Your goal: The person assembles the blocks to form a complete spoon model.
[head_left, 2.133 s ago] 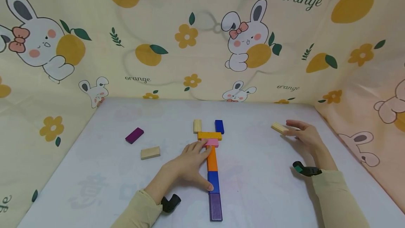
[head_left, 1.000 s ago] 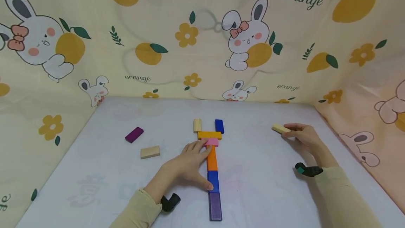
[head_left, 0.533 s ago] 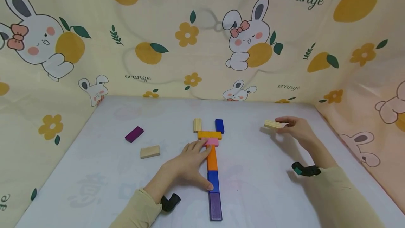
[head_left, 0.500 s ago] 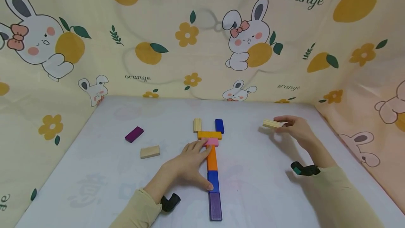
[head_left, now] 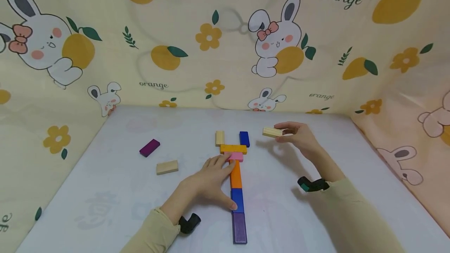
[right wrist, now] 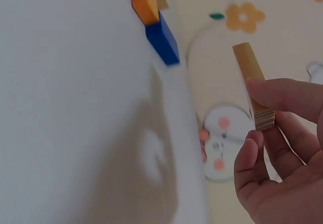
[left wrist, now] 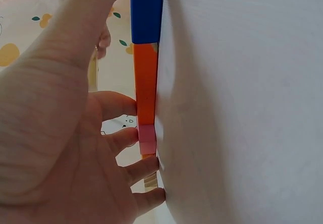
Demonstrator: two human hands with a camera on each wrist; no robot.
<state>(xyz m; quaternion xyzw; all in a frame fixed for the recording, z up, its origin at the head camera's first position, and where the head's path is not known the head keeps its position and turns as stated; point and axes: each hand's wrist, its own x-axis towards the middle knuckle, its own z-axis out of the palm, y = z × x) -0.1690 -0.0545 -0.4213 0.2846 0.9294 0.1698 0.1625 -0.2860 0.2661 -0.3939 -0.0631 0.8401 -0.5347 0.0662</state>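
Note:
My right hand pinches a plain wooden block between thumb and fingers, held up with a shadow on the table below; the right wrist view shows its ridged end. My left hand lies with spread fingers along a row of blocks, its thumb at the blue block and fingertips by the orange block and pink block. A purple block ends the row nearest me. Beyond the pink one, a yellow-orange block lies crosswise, with a wooden block and blue block behind it.
A dark magenta block and another plain wooden block lie apart on the left of the white table. A patterned cloth with rabbits and oranges hangs behind and at the sides.
My right hand has lifted the wooden block off the table on the right and carried it left, toward the blocks at the far end of the row. The left hand stays in place.

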